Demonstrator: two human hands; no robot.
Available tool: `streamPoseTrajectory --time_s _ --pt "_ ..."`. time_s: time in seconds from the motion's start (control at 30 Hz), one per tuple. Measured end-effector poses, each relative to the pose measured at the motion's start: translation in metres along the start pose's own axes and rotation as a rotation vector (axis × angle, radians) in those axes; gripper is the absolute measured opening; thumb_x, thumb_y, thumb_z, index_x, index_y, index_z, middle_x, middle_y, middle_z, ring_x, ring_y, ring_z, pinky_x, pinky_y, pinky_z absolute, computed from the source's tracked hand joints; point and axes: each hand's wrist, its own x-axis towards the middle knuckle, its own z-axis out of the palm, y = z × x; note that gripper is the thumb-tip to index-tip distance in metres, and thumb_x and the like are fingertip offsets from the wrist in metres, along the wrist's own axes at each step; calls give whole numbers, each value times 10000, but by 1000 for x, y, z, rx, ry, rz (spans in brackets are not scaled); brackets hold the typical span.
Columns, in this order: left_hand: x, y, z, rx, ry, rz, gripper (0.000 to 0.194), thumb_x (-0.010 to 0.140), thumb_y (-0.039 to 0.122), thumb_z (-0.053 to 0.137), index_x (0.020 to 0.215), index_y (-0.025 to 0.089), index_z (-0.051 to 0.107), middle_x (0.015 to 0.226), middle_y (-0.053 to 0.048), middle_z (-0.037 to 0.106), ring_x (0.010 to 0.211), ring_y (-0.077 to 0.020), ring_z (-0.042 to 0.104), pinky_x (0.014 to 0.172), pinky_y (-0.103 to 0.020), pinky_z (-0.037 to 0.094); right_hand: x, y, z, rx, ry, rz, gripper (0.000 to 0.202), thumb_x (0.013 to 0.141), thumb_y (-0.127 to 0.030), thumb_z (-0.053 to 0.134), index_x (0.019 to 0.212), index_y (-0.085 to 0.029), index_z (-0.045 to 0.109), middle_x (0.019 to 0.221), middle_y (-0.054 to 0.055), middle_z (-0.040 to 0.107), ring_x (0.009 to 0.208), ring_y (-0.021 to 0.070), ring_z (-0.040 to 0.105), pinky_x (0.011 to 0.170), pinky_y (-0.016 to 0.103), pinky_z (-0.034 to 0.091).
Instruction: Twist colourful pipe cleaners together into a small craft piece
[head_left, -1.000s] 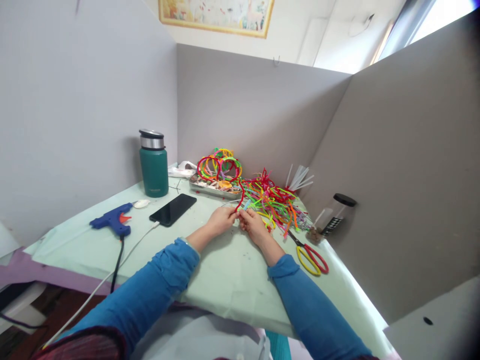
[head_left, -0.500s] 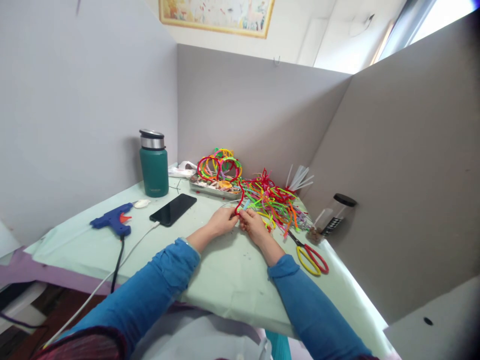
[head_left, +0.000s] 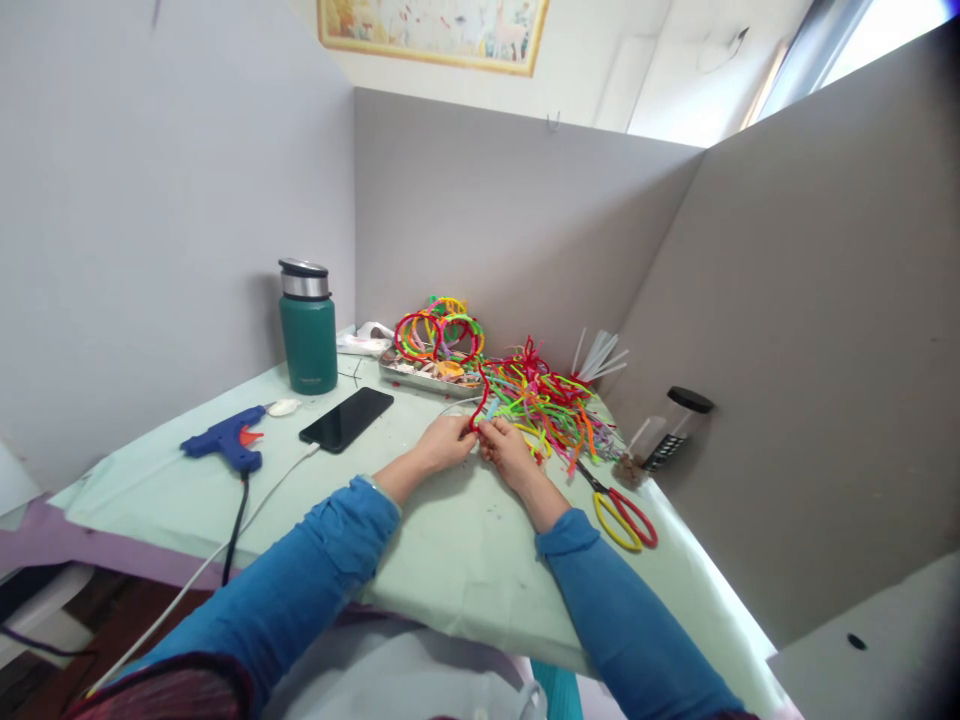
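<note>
A red pipe cleaner rises in a curve from between my two hands, above the middle of the table. My left hand is closed, its fingertips pinching the lower end. My right hand pinches the same piece from the other side, fingertips against those of the left. A small light-blue bit shows just above the right fingers; I cannot tell what it is. Just behind the hands lies a heap of coloured pipe cleaners. Scissors with one yellow and one red handle lie right of my right hand.
On the left are a blue glue gun, a phone on a white cable and a green flask. A metal tray at the back holds pipe-cleaner rings. A clear jar leans by the right partition.
</note>
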Motion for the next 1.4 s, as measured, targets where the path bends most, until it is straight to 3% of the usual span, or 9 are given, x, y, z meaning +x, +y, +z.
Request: streamPoseTrajectory --time_s 1.4 --pt "-1 2 -1 16 -9 -16 191 768 231 452 752 149 624 640 -26 597 585 -132 490 549 -234 307 -1 1 0 -47 8 -26 355 643 -488 695 626 -186 509 481 -55 480 403 67 389 400 211 279"
